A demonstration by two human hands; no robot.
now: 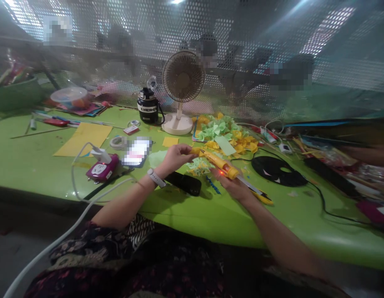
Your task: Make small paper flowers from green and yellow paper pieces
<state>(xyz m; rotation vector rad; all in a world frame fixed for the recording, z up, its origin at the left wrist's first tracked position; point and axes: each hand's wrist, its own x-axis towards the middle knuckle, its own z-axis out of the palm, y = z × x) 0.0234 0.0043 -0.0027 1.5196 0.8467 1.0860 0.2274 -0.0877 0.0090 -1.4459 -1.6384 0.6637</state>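
Glue gun (215, 159), held over the near middle of the green table (207, 225), points left toward a yellow paper piece (196, 151). The right hand's (231, 185) grip is clamped on the gun, its fingers partly hidden behind it; the left hand's (179, 155) grip is pinched on the paper, whose exact shape is hard to make out. The left forearm partly covers a dark phone (188, 184). At far left, a green basket (16, 93) is cut off by the frame; beyond the mesh screen (257, 99), shapes blur. Counted: two phones, the other lit (137, 152); one fan (183, 78); one bottle (147, 108); one black disc (266, 167). Folded papers (218, 126) pile too thickly to count.
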